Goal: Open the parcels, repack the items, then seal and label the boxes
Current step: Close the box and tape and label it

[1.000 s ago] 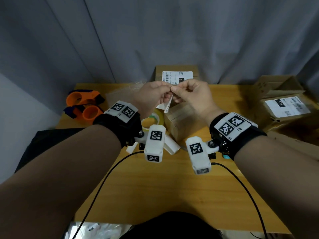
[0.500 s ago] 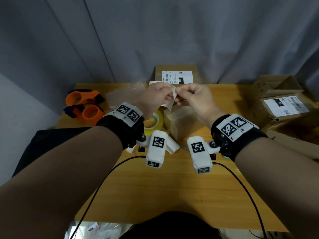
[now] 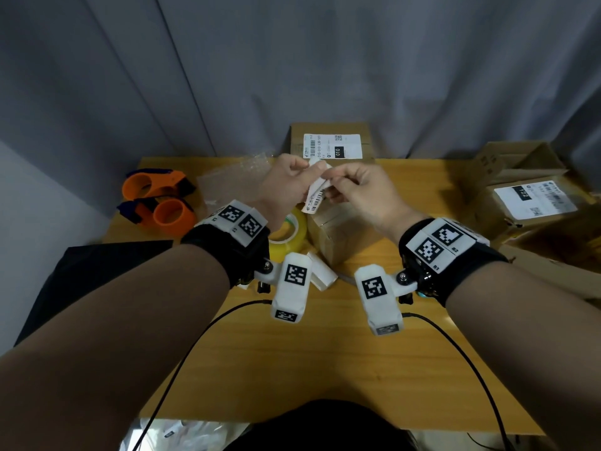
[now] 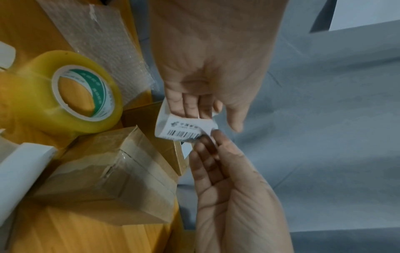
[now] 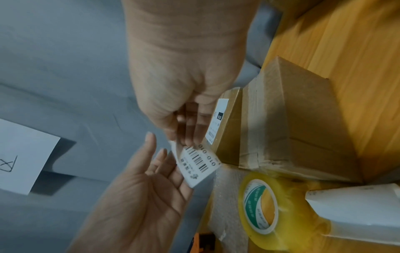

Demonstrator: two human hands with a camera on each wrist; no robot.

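A white shipping label [image 3: 314,194] with a barcode is held in the air between both hands, above a small taped cardboard box [image 3: 344,236]. My left hand [image 3: 292,182] pinches its upper left part, fingers folded over it [image 4: 190,107]. My right hand [image 3: 351,183] pinches the other edge with its fingertips [image 5: 186,130]. The label [image 4: 186,128] is curled, barcode side facing down toward the wrists [image 5: 199,162]. The box [image 4: 112,171] is sealed with clear tape and carries no label on the faces I can see.
A yellow-tinted tape roll [image 3: 289,236] and a small white carton [image 3: 320,271] lie beside the box. A labelled box [image 3: 328,138] stands at the back, more boxes [image 3: 527,196] at the right, orange tape dispensers [image 3: 156,203] and bubble wrap [image 3: 234,180] at the left. Bare wooden table [image 3: 292,369] lies in front.
The label hung edge-on between the fingertips; now it is curled over with its barcode showing. Both hands stayed together above the box, shifting only slightly.
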